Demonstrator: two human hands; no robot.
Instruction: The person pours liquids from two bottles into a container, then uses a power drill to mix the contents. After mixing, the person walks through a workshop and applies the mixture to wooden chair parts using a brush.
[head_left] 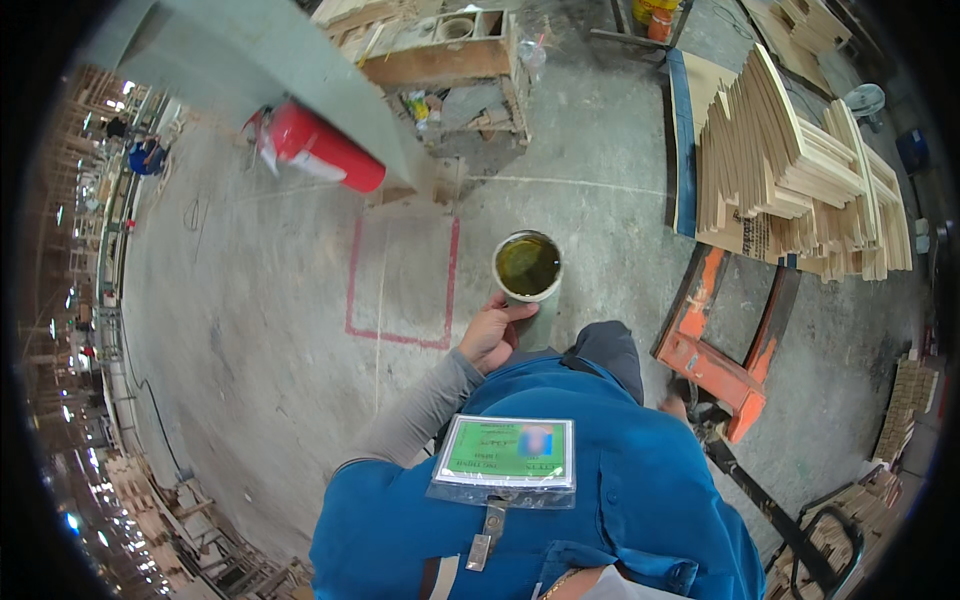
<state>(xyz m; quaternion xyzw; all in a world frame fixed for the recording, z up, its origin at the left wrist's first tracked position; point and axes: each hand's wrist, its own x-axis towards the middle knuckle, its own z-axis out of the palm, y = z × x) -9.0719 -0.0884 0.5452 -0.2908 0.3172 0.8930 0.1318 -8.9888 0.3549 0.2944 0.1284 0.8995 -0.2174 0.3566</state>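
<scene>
My left hand (pixel 492 334) grips a round, pale-rimmed cup (pixel 528 267) from its near side, thumb against the wall just under the rim. Dark olive-green liquid with a shiny surface fills part of the cup, which is held out in front of my body above the concrete floor. A grey sleeve covers my left forearm. My right hand (pixel 676 405) hangs low beside my right hip, next to the orange pallet jack (pixel 705 355). Its fingers are mostly hidden, so I cannot tell whether it touches anything.
A stack of pale boards (pixel 790 170) stands beyond the pallet jack. Left of centre, a red fire extinguisher (pixel 325 150) hangs on a grey column (pixel 250 60) above a red floor outline (pixel 350 290). A wooden workbench (pixel 440 68) stands behind. A person in blue (pixel 147 157) is far left.
</scene>
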